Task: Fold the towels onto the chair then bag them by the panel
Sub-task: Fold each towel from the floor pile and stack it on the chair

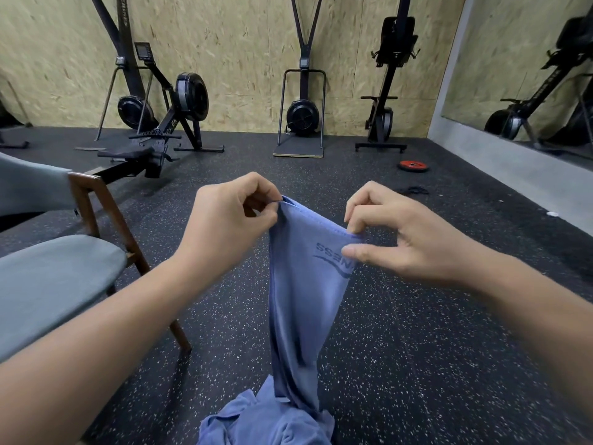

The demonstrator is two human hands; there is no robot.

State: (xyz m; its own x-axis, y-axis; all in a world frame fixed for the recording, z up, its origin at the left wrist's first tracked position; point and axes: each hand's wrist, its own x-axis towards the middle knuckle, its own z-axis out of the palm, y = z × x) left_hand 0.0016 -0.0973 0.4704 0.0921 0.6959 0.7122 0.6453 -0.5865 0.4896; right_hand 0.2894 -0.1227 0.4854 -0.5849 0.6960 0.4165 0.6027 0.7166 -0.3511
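Observation:
A blue towel (303, 300) with dark printed lettering hangs in front of me, held up by its top edge. My left hand (224, 220) pinches the towel's left top corner. My right hand (404, 239) pinches the top edge at the right, thumb over the lettering. The towel's lower end trails down onto a crumpled heap of blue towels (266, 419) on the floor at the bottom of the view. The chair (54, 277), with a grey-green padded seat and brown wooden legs, stands to my left, its seat bare.
The floor is black speckled rubber. Rowing machines (167, 123) and ski trainers (303, 114) stand along the chipboard wall at the back. A red weight plate (413, 166) and a dark cord (414, 190) lie on the floor at the right. A mirror (529, 75) lines the right wall.

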